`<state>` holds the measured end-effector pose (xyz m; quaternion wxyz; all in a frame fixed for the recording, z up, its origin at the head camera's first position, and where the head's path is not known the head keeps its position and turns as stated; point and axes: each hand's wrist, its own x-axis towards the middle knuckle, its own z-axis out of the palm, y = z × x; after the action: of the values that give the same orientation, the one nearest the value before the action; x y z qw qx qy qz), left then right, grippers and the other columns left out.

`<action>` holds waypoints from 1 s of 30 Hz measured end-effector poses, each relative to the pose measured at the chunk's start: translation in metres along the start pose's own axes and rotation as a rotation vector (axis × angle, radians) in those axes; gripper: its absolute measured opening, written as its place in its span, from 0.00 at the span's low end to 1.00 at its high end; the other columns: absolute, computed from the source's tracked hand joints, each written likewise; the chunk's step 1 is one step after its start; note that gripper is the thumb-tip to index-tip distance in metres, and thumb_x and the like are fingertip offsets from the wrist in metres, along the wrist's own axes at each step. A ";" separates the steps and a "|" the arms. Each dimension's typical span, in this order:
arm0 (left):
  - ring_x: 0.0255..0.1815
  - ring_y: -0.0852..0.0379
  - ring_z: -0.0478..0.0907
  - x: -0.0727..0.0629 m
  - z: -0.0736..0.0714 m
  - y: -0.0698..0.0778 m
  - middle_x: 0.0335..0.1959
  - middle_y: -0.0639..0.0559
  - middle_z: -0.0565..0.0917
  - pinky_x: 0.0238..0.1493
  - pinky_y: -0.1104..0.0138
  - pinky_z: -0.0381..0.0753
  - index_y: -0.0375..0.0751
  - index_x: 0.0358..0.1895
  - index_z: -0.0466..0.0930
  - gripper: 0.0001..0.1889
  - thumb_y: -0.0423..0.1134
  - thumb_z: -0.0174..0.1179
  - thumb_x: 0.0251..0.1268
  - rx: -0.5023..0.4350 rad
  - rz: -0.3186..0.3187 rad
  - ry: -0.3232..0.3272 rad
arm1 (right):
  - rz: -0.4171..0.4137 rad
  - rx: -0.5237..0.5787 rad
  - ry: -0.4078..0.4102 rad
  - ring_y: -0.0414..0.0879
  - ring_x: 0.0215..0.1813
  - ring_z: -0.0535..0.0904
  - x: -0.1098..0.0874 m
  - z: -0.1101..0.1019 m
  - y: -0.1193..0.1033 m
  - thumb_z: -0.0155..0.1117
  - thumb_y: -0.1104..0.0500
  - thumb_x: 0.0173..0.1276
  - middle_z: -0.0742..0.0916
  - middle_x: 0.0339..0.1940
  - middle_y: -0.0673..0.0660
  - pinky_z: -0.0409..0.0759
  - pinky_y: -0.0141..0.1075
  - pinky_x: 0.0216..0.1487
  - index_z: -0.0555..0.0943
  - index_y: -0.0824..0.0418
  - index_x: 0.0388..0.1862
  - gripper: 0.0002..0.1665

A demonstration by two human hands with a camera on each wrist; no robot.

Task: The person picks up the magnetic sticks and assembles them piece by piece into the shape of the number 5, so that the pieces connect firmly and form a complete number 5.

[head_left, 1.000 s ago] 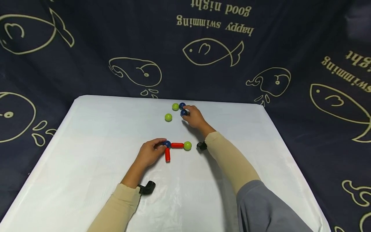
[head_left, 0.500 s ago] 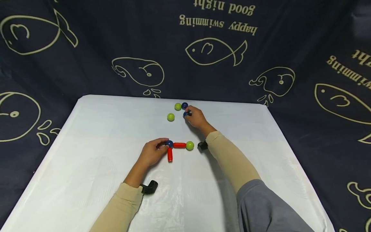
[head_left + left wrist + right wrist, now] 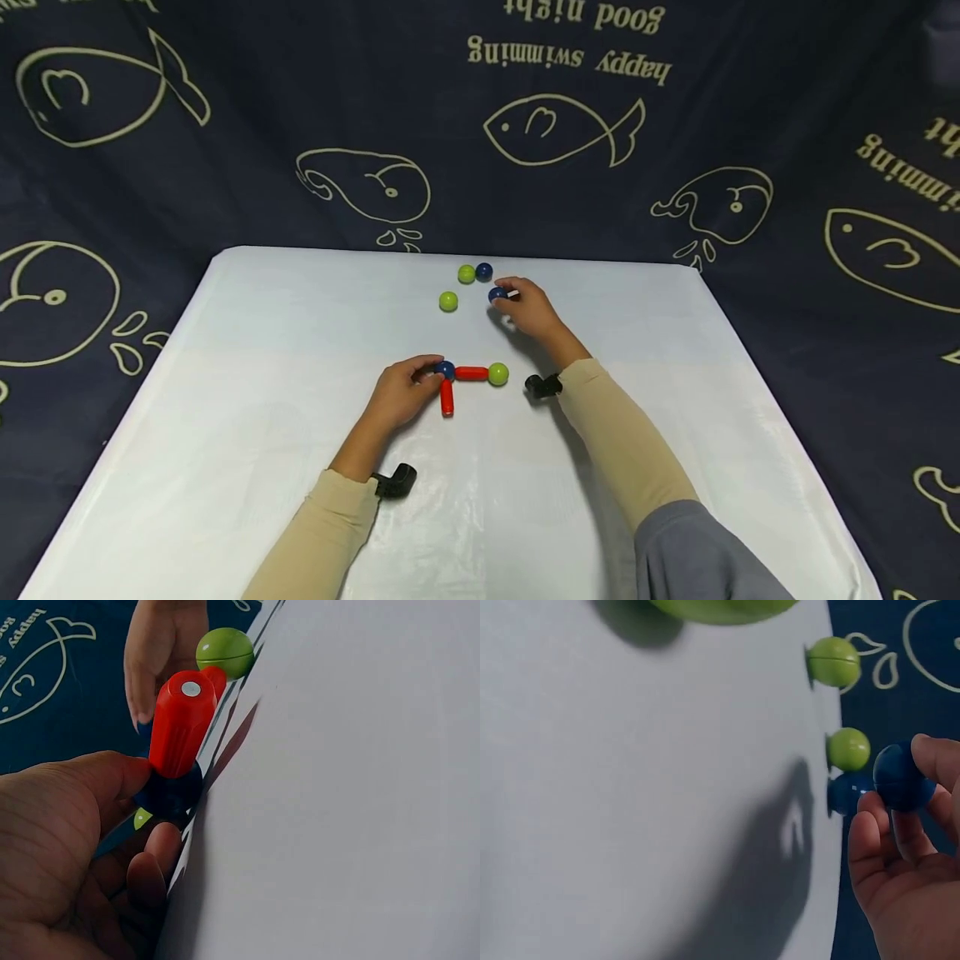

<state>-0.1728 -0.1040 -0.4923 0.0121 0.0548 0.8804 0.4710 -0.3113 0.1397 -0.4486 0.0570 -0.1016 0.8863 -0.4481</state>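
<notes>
My left hand (image 3: 401, 392) pinches a blue ball (image 3: 446, 369) on the white tabletop, thumb on one side and fingers on the other. Two red rods join this ball at about a right angle. One red rod (image 3: 472, 373) runs right to a green ball (image 3: 498, 374); the other rod (image 3: 447, 398) points toward the person, and its bare end shows a silvery disc in the left wrist view. Farther back, my right hand (image 3: 534, 310) holds a second blue ball (image 3: 902, 778) between thumb and fingers, raised off the table, with the hand's shadow below.
Near the far edge, a green ball (image 3: 467, 274) sits against a blue ball (image 3: 483, 272). Another green ball (image 3: 448, 301) lies just in front of them. Behind the white table (image 3: 300, 317) hangs dark cloth (image 3: 450, 208) printed with fish and whales.
My right hand has drawn its blue ball rightward, away from the other blue ball at the back. My left hand keeps its grip on the joined pieces. The head view has shifted slightly.
</notes>
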 end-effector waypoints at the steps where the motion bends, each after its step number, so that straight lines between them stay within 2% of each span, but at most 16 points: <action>1: 0.36 0.54 0.74 0.000 0.000 0.000 0.40 0.51 0.85 0.37 0.62 0.72 0.45 0.59 0.83 0.18 0.41 0.63 0.68 0.000 -0.002 0.004 | -0.003 0.011 -0.004 0.52 0.56 0.78 -0.003 -0.002 -0.001 0.65 0.56 0.72 0.77 0.59 0.59 0.78 0.42 0.48 0.75 0.60 0.66 0.25; 4: 0.36 0.54 0.74 0.000 0.000 0.001 0.40 0.50 0.85 0.38 0.62 0.71 0.45 0.59 0.83 0.18 0.41 0.63 0.68 0.003 -0.008 0.004 | -0.005 0.015 0.002 0.51 0.54 0.77 -0.013 -0.004 -0.001 0.66 0.55 0.70 0.78 0.58 0.57 0.76 0.43 0.49 0.77 0.59 0.61 0.22; 9: 0.36 0.53 0.74 -0.001 -0.001 0.002 0.40 0.50 0.84 0.38 0.62 0.71 0.46 0.59 0.82 0.18 0.42 0.63 0.67 0.010 -0.014 -0.002 | -0.004 0.050 0.011 0.49 0.50 0.76 -0.034 -0.006 -0.003 0.68 0.55 0.69 0.80 0.53 0.55 0.74 0.42 0.45 0.77 0.56 0.55 0.19; 13: 0.37 0.54 0.75 0.000 -0.001 0.003 0.42 0.50 0.85 0.40 0.61 0.72 0.45 0.59 0.82 0.18 0.41 0.64 0.67 0.011 -0.009 -0.003 | -0.020 0.108 0.009 0.49 0.48 0.76 -0.053 -0.006 -0.009 0.69 0.56 0.68 0.82 0.50 0.56 0.73 0.42 0.44 0.76 0.56 0.55 0.19; 19: 0.38 0.54 0.76 0.000 -0.001 0.002 0.43 0.50 0.85 0.42 0.61 0.73 0.44 0.59 0.82 0.18 0.41 0.63 0.68 -0.002 -0.007 -0.008 | -0.074 0.158 0.015 0.49 0.45 0.77 -0.083 -0.001 -0.014 0.68 0.58 0.69 0.82 0.53 0.57 0.74 0.42 0.45 0.77 0.60 0.59 0.22; 23: 0.37 0.53 0.75 -0.001 -0.003 0.003 0.41 0.50 0.85 0.41 0.61 0.72 0.45 0.59 0.82 0.18 0.42 0.63 0.68 0.000 -0.015 -0.013 | -0.045 0.200 -0.004 0.47 0.40 0.76 -0.107 0.008 -0.020 0.68 0.59 0.69 0.82 0.51 0.58 0.73 0.38 0.40 0.78 0.62 0.58 0.21; 25: 0.37 0.53 0.75 0.000 -0.003 0.004 0.41 0.50 0.85 0.40 0.61 0.72 0.45 0.59 0.82 0.18 0.42 0.62 0.68 0.006 -0.014 -0.013 | -0.013 0.239 -0.022 0.45 0.37 0.75 -0.117 0.015 -0.020 0.69 0.60 0.68 0.82 0.48 0.58 0.73 0.36 0.37 0.78 0.61 0.57 0.20; 30: 0.36 0.54 0.74 0.000 -0.002 0.004 0.39 0.50 0.84 0.40 0.61 0.71 0.44 0.59 0.82 0.18 0.41 0.63 0.67 0.012 -0.003 -0.008 | 0.049 0.348 -0.091 0.43 0.27 0.70 -0.140 0.033 -0.016 0.68 0.63 0.67 0.80 0.31 0.57 0.66 0.32 0.27 0.77 0.61 0.56 0.20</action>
<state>-0.1726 -0.1032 -0.4875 0.0161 0.0553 0.8832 0.4654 -0.1670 0.1367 -0.4540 0.1248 -0.0890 0.7940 -0.5883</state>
